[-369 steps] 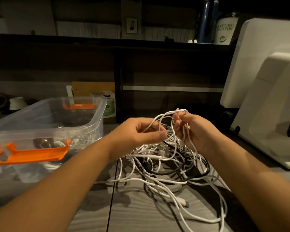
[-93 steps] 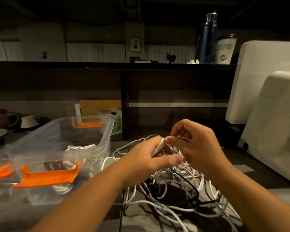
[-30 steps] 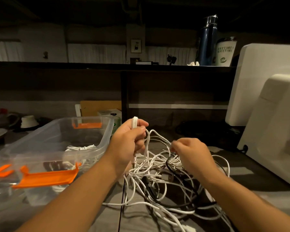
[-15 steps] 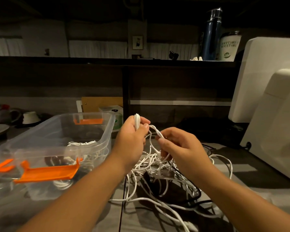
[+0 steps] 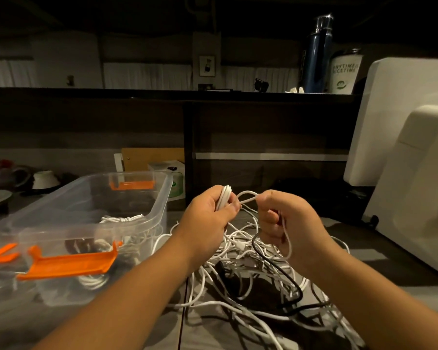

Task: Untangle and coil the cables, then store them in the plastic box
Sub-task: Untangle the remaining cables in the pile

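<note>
A tangle of white and black cables lies on the grey table in front of me. My left hand grips a small white coil of a few loops, held upright above the pile. My right hand pinches the same white cable just right of the coil, and a loop of it hangs past my palm. The clear plastic box with orange latches stands at the left, with coiled white cables inside.
A large white appliance fills the right side. A dark shelf unit rises behind the table, with a blue bottle and a cup on top. The box's clear lid lies at the near left. Dishes sit at far left.
My right hand has lifted from the pile up to the coil in my left hand, bringing a loop of white cable with it. The coil stays in my left hand.
</note>
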`<control>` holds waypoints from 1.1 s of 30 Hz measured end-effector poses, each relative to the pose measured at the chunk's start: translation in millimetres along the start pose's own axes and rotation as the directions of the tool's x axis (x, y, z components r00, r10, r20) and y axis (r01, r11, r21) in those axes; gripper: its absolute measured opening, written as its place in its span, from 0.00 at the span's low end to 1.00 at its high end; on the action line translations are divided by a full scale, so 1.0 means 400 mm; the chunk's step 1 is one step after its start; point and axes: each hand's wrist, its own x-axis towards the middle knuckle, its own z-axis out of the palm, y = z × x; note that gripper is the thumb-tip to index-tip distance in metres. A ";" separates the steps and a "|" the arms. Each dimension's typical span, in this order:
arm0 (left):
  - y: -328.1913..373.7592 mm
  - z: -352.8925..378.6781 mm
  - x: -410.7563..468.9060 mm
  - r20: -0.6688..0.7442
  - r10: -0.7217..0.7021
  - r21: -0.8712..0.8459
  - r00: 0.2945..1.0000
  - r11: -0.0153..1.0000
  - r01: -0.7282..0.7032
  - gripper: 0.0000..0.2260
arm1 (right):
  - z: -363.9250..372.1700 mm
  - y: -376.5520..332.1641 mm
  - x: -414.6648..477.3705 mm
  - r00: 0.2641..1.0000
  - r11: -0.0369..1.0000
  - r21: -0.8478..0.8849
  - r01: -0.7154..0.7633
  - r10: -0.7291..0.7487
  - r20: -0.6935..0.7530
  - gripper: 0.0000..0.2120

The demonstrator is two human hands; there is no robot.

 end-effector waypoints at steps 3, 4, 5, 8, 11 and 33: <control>0.002 -0.005 -0.001 -0.023 0.011 0.051 1.000 0.999 -0.010 0.07 | -0.004 0.009 -0.003 0.957 0.836 -0.507 0.209 -0.282 -0.070 0.08; 0.002 -0.006 -0.001 -0.029 0.013 0.067 0.999 0.998 -0.011 0.06 | -0.003 0.011 -0.004 0.934 0.777 -0.575 0.256 -0.353 -0.060 0.05; 0.001 -0.006 -0.002 -0.035 0.015 0.080 0.999 0.997 -0.012 0.06 | -0.002 0.013 -0.006 0.921 0.761 -0.583 0.284 -0.385 -0.054 0.04; 0.003 0.001 -0.007 -0.049 0.017 0.119 0.999 0.993 -0.011 0.04 | -0.004 0.016 -0.005 0.915 0.726 -0.643 0.244 -0.393 -0.096 0.07; 0.006 0.014 -0.013 -0.033 0.029 0.136 0.999 0.990 -0.024 0.03 | 0.000 0.021 -0.005 0.905 0.752 -0.634 0.180 -0.379 -0.192 0.13; -0.005 -0.017 0.005 -0.229 0.010 0.184 0.973 0.982 0.033 0.04 | -0.019 0.006 0.015 0.936 0.936 -0.008 -0.352 0.352 0.034 0.16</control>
